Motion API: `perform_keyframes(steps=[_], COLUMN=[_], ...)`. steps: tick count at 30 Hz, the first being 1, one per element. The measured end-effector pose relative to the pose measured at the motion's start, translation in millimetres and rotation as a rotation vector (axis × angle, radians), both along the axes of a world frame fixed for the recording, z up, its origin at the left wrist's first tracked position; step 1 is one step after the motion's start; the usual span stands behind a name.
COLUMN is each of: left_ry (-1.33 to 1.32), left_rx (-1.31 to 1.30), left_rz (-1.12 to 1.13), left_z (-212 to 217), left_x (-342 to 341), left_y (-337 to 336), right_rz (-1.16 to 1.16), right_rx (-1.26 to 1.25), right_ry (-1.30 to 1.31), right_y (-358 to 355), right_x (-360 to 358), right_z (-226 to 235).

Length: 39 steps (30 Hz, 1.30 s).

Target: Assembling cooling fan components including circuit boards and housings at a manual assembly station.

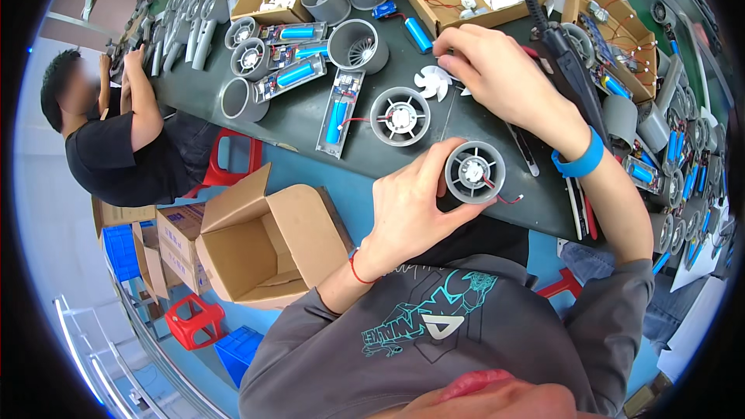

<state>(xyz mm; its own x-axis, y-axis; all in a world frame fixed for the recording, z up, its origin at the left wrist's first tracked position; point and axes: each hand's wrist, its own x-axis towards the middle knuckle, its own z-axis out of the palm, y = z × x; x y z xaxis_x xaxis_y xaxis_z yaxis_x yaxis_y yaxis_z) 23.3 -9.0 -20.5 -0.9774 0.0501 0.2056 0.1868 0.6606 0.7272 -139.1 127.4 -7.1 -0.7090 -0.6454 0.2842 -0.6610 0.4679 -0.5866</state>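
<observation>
My left hand (410,206) is wrapped round a grey round fan housing (474,174), held over the table's near edge. The housing's open end faces up, showing spokes, a small motor in the middle and a short red wire with a white plug. Beyond it, my right hand (500,74) hovers low over the table with its fingers curled together; what they hold, if anything, is hidden. A white fan impeller (433,83) lies just under those fingertips. Close by are a blue battery cell (418,35) and a second fan housing (400,116), wired to a handle with a blue cell (339,115).
Grey housings (358,46) and opened handles (291,74) stand at the left. Cardboard trays (434,12) line the back. A black cable (570,62), tweezers (521,147) and several fan units are at the right. A person (116,132) sits far left, beside open boxes (268,244).
</observation>
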Motion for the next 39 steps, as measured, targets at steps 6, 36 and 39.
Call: perform_keyframes(steps=[6, 36, 39], left_ry=[0.005, 0.045, 0.063], left_rx=[-0.003, -0.018, -0.005], left_rz=[0.008, 0.026, 0.029], left_z=[-1.8, -0.5, -2.0], left_x=[0.2, -1.2, -1.3], left_y=[0.2, -0.2, 0.0], right_rz=[0.1, -0.085, -0.084], right_rx=[0.157, 0.194, 0.204], right_ry=[-0.001, 0.09, 0.075], right_y=[-0.2, 5.4, 3.6], right_x=[12.2, 11.1, 14.3], right_z=[13.8, 13.1, 12.0])
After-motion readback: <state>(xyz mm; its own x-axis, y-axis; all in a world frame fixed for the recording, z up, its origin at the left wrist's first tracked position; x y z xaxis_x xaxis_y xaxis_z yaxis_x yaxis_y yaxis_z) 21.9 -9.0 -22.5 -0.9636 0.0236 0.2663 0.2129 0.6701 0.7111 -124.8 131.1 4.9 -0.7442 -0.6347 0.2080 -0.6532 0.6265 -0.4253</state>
